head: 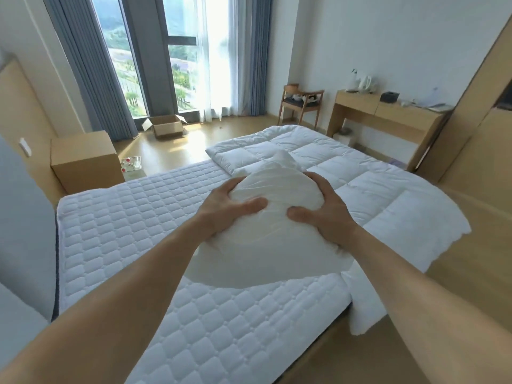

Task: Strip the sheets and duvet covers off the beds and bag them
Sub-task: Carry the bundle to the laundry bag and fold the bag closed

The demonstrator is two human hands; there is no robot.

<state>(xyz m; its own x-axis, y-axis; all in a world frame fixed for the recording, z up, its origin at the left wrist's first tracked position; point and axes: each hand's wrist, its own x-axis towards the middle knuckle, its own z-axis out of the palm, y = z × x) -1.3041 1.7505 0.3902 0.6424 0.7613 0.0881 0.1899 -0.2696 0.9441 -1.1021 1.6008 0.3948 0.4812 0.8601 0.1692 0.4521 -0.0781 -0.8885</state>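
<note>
I hold a white stuffed bundle of linen (273,245) above the bed, its fabric pulled taut and glossy. My left hand (227,209) grips its left side and my right hand (322,212) grips its right side, thumbs nearly meeting at the front. Under it lies the bare quilted mattress (144,231), with no sheet on it. A bare white quilted duvet (346,173) is spread over the bed's far right part and hangs over the right edge.
An open cardboard box (166,126) stands on the wooden floor by the window. A closed cardboard box (86,162) sits left of the bed. A wooden chair (302,105) and desk (388,115) line the right wall. A padded headboard (25,217) is at left.
</note>
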